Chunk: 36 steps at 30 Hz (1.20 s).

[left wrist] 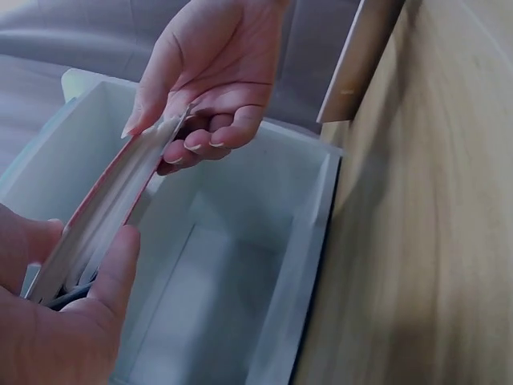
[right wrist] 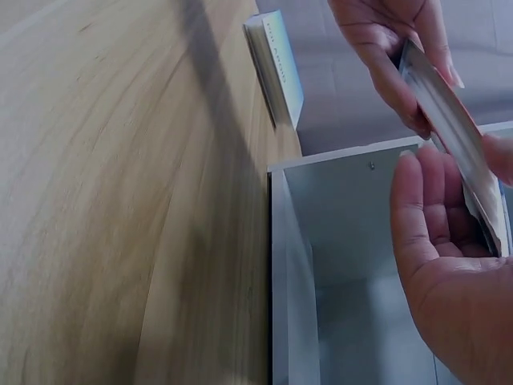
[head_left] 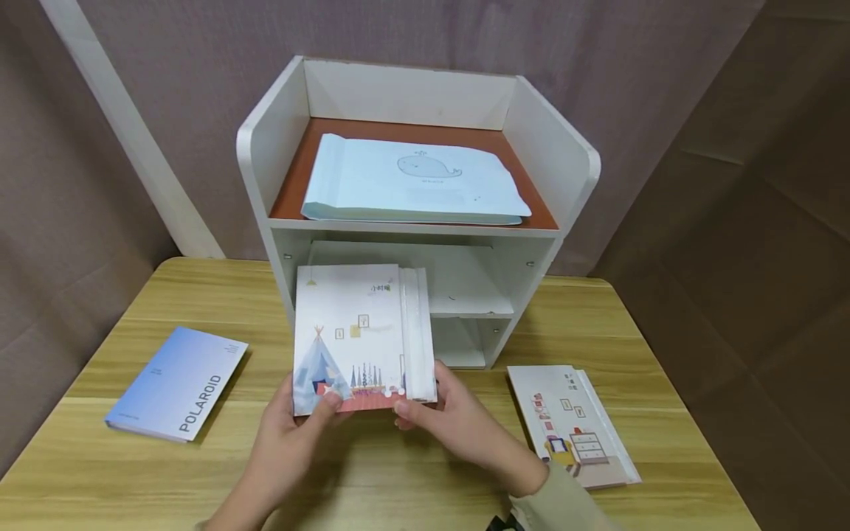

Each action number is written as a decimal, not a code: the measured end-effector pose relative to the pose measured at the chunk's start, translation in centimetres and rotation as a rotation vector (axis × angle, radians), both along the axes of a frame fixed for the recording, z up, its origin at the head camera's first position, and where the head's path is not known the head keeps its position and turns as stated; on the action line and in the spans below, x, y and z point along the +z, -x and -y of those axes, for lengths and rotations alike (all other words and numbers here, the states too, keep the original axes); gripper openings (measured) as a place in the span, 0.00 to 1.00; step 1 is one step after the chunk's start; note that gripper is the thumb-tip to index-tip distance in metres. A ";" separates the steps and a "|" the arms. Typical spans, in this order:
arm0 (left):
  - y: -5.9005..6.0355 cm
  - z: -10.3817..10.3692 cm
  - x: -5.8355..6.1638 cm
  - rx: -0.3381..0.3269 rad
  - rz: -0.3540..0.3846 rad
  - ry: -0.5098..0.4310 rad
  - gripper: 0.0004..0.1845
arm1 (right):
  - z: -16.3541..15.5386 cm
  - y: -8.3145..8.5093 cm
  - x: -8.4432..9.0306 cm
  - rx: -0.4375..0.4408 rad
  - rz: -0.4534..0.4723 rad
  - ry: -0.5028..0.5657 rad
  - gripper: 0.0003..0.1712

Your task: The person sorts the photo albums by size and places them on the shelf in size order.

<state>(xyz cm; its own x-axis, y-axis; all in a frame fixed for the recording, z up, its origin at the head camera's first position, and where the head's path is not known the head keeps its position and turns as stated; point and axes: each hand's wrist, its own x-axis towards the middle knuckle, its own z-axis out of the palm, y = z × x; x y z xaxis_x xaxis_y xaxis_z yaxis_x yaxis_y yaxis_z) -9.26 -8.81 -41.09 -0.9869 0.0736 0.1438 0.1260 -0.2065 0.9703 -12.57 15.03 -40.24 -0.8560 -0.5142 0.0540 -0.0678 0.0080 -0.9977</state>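
Both hands hold a white book [head_left: 352, 332] with a tent picture on its cover, just in front of the white shelf unit [head_left: 265, 147]. My left hand [head_left: 317, 411] grips the book's lower left corner, thumb on the cover. My right hand [head_left: 420, 411] grips the lower right corner by the page edges. In the left wrist view the book's [left wrist: 104, 216] page edge runs between my left hand [left wrist: 76, 317] and right hand [left wrist: 200, 96], above the shelf unit's opening [left wrist: 240, 265]. The right wrist view shows my right hand [right wrist: 445, 257] and left hand [right wrist: 385, 44] on the book [right wrist: 453, 128].
A blue POLAROID book [head_left: 179, 383] lies on the wooden table [head_left: 398, 479] to the left. Another illustrated book [head_left: 574, 424] lies on the right. A pale book with a whale drawing [head_left: 412, 181] rests on the unit's top shelf. Brown cloth walls surround the table.
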 end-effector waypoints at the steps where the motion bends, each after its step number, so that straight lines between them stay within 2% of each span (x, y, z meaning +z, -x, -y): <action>1: 0.1 0.0 0.2 -0.004 0.003 -0.003 0.24 | 0.0 0.0 0.0 -0.005 0.000 0.003 0.30; 8: 0.2 0.3 1.6 0.011 0.018 0.003 0.26 | 0.6 0.2 0.6 -0.044 0.031 0.013 0.28; 14: 0.8 0.7 2.3 0.018 -0.019 0.020 0.26 | 1.5 0.5 1.4 -0.093 0.055 0.074 0.24; 22: 1.9 0.9 2.9 -0.006 -0.061 -0.016 0.25 | 2.2 1.3 2.2 -0.116 0.061 0.105 0.21; 26: 2.5 0.8 3.1 0.001 -0.042 -0.041 0.24 | 2.3 1.8 2.4 -0.128 0.063 0.121 0.20; 36: 4.1 0.8 3.4 -0.029 0.015 -0.081 0.27 | 2.8 2.9 2.7 -0.190 0.114 0.149 0.22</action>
